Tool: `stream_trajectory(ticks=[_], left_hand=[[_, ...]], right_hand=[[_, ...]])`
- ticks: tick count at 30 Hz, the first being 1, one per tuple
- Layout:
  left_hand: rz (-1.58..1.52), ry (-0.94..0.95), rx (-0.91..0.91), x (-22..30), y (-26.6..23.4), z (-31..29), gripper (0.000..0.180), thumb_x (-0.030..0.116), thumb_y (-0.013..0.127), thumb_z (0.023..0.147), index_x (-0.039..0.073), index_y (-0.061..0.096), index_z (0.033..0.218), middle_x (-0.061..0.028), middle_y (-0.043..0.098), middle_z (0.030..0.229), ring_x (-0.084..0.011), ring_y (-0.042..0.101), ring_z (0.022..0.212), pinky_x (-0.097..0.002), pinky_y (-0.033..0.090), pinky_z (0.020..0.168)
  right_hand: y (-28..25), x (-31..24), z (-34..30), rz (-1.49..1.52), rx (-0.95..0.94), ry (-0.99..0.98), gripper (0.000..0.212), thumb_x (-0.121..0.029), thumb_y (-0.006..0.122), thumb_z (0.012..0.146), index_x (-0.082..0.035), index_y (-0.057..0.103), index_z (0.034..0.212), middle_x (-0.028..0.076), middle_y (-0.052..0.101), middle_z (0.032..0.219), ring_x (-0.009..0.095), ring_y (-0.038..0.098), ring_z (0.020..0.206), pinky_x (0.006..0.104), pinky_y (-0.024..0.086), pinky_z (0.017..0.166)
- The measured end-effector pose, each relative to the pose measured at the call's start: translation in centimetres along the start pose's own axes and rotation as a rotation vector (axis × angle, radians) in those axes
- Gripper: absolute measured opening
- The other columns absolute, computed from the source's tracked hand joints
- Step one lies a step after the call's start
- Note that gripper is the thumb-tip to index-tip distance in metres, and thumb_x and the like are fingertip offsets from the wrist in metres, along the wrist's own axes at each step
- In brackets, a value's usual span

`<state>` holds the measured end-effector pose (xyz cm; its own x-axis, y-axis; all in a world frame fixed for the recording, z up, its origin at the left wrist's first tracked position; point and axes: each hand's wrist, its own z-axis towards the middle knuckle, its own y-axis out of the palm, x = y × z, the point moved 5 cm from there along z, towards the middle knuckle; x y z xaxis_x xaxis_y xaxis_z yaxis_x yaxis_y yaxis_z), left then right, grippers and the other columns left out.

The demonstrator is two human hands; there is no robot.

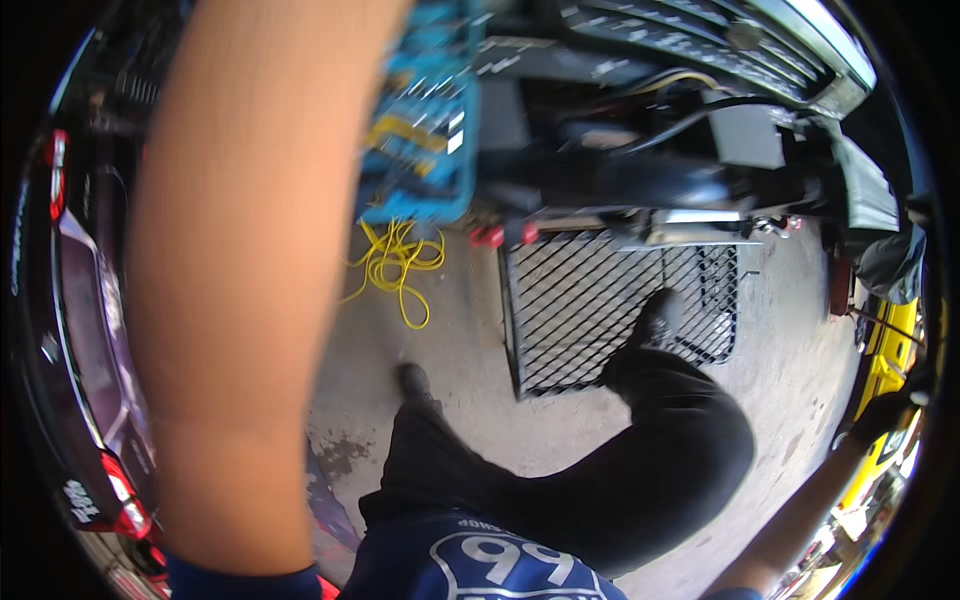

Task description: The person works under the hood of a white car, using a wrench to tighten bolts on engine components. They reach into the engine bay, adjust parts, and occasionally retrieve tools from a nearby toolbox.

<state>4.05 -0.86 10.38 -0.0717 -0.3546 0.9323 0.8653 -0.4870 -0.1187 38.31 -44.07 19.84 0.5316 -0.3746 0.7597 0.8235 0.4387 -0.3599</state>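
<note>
My left forearm rises large across the left side and runs out past the top edge, so the left hand itself is out of sight. Beside that forearm is a blue tool tray, blurred, with yellow and metallic tools in it. At the far right rim my right hand appears in what looks like a dark glove, close to a yellow vehicle. Its fingers are too dark and small to make out, and whether it grips anything cannot be seen.
A black metal mesh rack lies on the concrete floor, with my right shoe over it. A loose yellow cord lies below the tray. A dark vehicle stands at left; a slatted metal panel is at the top.
</note>
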Motion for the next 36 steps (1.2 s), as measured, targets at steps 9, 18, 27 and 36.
stream_trajectory(ticks=[9, 18, 27, 36], left_hand=[[-0.517, -1.373, 0.296, -15.6, -24.4, -64.5, 0.018, 0.021, 0.057, 0.109, 0.007, 0.068, 0.107, 0.0006, 0.066, 0.088, -0.0083, 0.060, 0.071, -0.0263, 0.051, 0.066], [0.010, -1.909, 0.997, -6.8, -40.5, -110.3, 0.024, 0.037, 0.058, 0.104, 0.018, 0.064, 0.091, 0.0019, 0.059, 0.070, -0.0083, 0.051, 0.055, -0.0245, 0.036, 0.047], [0.780, -1.858, -0.074, -7.8, -25.5, -112.1, 0.031, 0.020, 0.047, 0.110, 0.003, 0.072, 0.109, -0.0134, 0.077, 0.098, -0.0311, 0.074, 0.095, -0.0420, 0.058, 0.088], [0.265, -2.233, 0.452, -22.5, -20.2, -110.6, 0.029, 0.022, 0.049, 0.109, 0.003, 0.071, 0.108, -0.0126, 0.076, 0.097, -0.0302, 0.072, 0.093, -0.0421, 0.058, 0.086]], right_hand=[[-12.0, -33.4, -4.8, 1.582, -1.249, 0.736, 0.027, -0.018, 0.059, 0.104, 0.002, 0.070, 0.118, 0.010, 0.073, 0.109, 0.017, 0.068, 0.102, 0.0302, 0.053, 0.092], [-11.4, -76.1, -0.7, 1.369, -0.988, -0.268, 0.034, -0.031, 0.078, 0.090, -0.003, 0.073, 0.109, 0.016, 0.074, 0.103, 0.032, 0.071, 0.100, 0.0434, 0.055, 0.089], [13.0, -109.1, -3.9, 0.784, -0.900, -0.100, 0.078, -0.045, 0.081, 0.078, -0.005, 0.051, 0.137, 0.023, 0.054, 0.133, 0.044, 0.059, 0.115, 0.0561, 0.053, 0.089], [25.6, -117.9, -0.5, 0.683, -1.022, -0.246, 0.101, -0.045, 0.078, 0.082, -0.004, 0.028, 0.159, 0.027, 0.035, 0.158, 0.047, 0.048, 0.136, 0.0566, 0.048, 0.105]])
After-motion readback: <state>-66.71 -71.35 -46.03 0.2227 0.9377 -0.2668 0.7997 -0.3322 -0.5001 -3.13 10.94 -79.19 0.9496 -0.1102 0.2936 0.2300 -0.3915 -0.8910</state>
